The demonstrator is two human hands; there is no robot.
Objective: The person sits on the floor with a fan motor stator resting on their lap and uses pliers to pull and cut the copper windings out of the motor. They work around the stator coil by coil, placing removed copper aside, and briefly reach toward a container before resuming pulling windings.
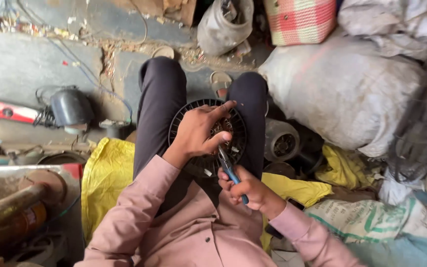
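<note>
A round black slotted fan cover [184, 116] rests on my lap between my knees. My left hand [198, 132] lies on top of it, fingers gripping its upper rim and centre. My right hand [245, 190] is closed around blue-handled pliers [229, 170], whose metal jaws point up at the lower middle of the cover, just below my left thumb. I wear a pink shirt and dark trousers.
A yellow cloth [106, 175] lies under my legs. Big white sacks [344, 89] pile at the right, with a motor housing [281, 142] beside my right knee. A black motor [70, 108] and red tool [6, 111] sit at the left, rusty pipes [11, 205] at lower left.
</note>
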